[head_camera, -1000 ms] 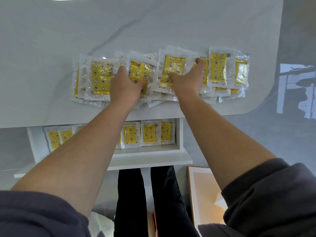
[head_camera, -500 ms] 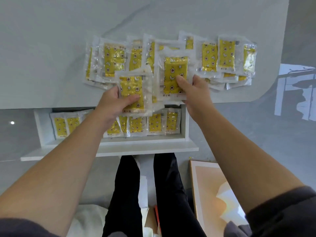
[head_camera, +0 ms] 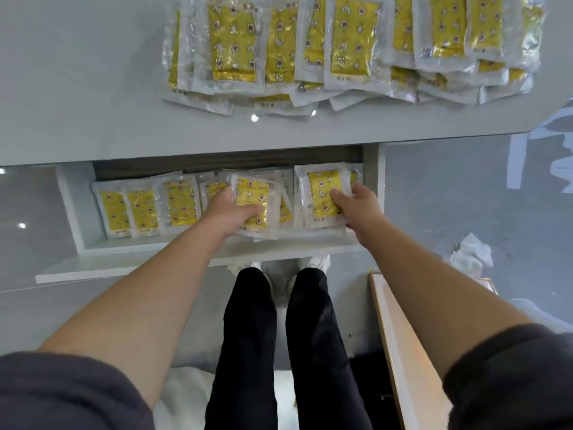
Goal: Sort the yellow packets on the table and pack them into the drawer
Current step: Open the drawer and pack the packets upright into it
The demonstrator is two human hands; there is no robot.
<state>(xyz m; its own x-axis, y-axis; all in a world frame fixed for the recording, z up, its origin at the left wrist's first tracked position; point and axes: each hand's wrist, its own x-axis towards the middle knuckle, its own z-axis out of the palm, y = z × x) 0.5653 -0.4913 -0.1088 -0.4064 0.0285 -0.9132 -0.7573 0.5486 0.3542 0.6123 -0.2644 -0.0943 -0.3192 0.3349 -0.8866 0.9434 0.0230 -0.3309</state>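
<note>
Inside the open white drawer (head_camera: 155, 243), the left hand (head_camera: 231, 214) pinches one yellow clear-wrapped packet (head_camera: 251, 200) at the centre; the right hand (head_camera: 359, 209) grips a second packet (head_camera: 324, 193) toward three o'clock. If released carelessly, the slippery wrappers may slide and disorder the row (head_camera: 142, 212). The unsorted pile (head_camera: 350, 48) lies at twelve o'clock.

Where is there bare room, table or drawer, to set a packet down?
The table is bare left of the packet pile, plus a strip along its near edge. The drawer is crowded: packets overlap nearly wall to wall, thickest where the left hand and right hand each hold a packet.
</note>
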